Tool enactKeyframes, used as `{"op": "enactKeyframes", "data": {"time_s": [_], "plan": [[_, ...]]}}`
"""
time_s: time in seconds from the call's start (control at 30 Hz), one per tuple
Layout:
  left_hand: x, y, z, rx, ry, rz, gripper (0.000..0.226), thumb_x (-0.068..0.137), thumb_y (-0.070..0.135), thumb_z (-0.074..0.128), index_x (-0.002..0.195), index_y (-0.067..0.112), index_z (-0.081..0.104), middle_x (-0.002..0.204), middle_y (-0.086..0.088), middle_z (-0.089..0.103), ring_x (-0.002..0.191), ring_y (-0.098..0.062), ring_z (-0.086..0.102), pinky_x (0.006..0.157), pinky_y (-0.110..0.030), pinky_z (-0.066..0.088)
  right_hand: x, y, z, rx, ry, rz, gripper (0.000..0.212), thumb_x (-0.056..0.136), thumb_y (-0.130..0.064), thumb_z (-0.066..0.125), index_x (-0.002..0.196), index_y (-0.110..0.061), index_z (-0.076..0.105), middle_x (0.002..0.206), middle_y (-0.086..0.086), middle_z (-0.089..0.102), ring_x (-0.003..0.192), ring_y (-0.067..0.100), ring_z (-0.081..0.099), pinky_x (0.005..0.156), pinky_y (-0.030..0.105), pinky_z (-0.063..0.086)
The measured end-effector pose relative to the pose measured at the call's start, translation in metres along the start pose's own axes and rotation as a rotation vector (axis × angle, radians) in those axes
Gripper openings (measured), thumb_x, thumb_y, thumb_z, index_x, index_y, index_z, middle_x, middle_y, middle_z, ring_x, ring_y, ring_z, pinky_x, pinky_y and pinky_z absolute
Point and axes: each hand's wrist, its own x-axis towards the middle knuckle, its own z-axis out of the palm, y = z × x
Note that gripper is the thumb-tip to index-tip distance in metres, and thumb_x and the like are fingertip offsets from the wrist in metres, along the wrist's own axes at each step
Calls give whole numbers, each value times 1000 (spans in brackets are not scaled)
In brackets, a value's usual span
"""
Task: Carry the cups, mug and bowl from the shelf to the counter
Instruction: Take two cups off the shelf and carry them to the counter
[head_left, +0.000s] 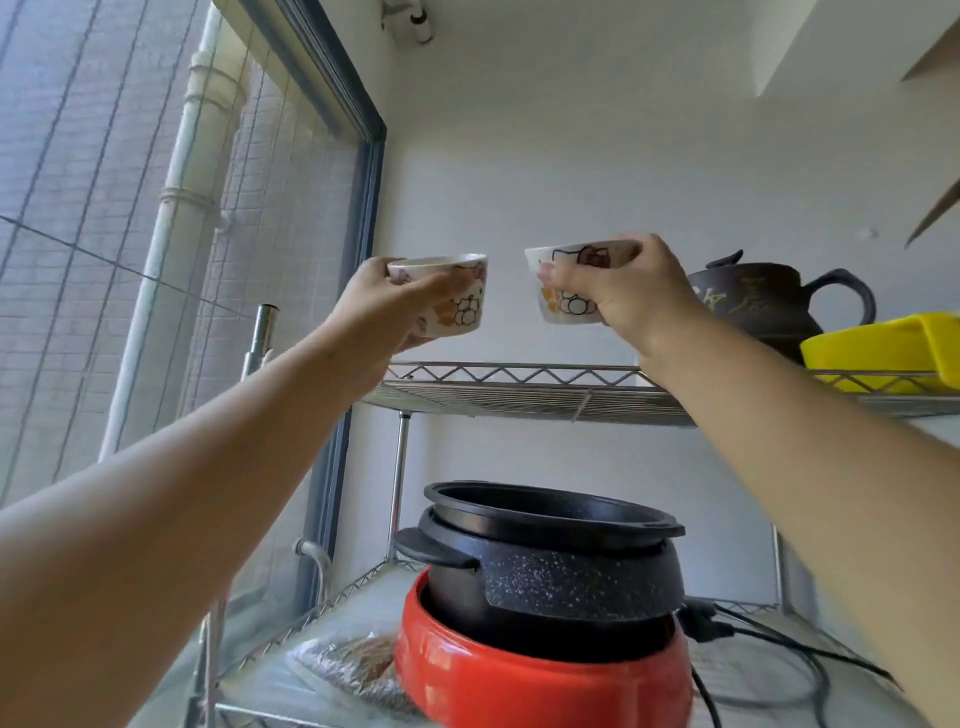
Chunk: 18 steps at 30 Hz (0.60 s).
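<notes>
Two small white cups with cartoon prints are held up above the top wire shelf (519, 397). My left hand (379, 306) grips the left cup (457, 296) from its near side. My right hand (623, 296) is closed around the right cup (563, 291), thumb across its front. Both cups are clear of the shelf, upright, about a hand's width apart. No mug or bowl can be made out for certain; a yellow dish (878, 348) sits at the shelf's right end.
A dark brown teapot (769, 306) stands on the top shelf just behind my right wrist. On the lower shelf, a black pot (550, 561) rests in a red cooker base (519, 675), with cables to its right. A window is on the left.
</notes>
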Motion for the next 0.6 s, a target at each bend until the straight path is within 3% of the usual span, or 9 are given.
{"op": "enactKeyframes", "data": {"time_s": [0.1,0.17,0.23,0.27,0.33,0.37,0.5,0.6], "plan": [[-26,4,13,-170,-81,-13,19,80,22,74,95,12,71,91,-9,75,92,-22,72,88,-39,58,-30,-10,-15,156,-12,-35,24,61,-28,88,74,-22,69,74,-10,73,62,-2,69,50,10,49],[-48,1,24,-291,-138,-34,20,82,20,70,99,9,70,91,-9,74,90,-20,71,84,-36,59,-57,-13,-27,261,-57,-28,17,64,-21,85,70,-20,70,67,-10,73,61,3,71,51,13,51],[-72,-5,34,-390,-205,-73,29,82,20,66,106,4,67,95,-12,72,92,-21,70,81,-33,59,-87,-11,-40,303,-91,-8,27,59,-24,83,80,-15,70,73,-2,72,68,13,72,60,24,57],[-83,-9,41,-427,-237,-86,27,83,20,64,105,4,69,94,-12,72,92,-21,70,79,-32,58,-102,-8,-47,315,-92,6,42,55,-25,82,92,-9,68,80,4,70,74,18,70,68,31,58],[-106,-21,54,-491,-273,-111,20,84,19,60,93,13,76,90,-6,75,89,-17,71,77,-31,58,-133,-1,-62,322,-74,48,72,54,-22,81,118,2,58,98,16,66,87,26,66,80,41,57],[-118,-27,62,-518,-281,-126,19,84,20,60,89,16,78,88,-3,75,89,-15,71,76,-31,59,-149,5,-71,309,-69,67,78,55,-20,82,123,3,54,105,19,66,92,28,65,82,43,57],[-169,-51,90,-592,-373,-195,15,83,25,67,93,22,77,94,-2,76,94,-16,71,82,-33,58,-216,31,-110,227,1,176,80,48,-21,89,120,-7,58,105,10,71,100,27,67,84,42,57],[-208,-66,118,-611,-472,-297,52,72,35,79,117,12,67,116,-20,69,111,-32,65,89,-41,57,-271,50,-142,140,97,275,87,42,-33,94,119,-12,60,114,14,70,108,33,65,87,44,54]]}}
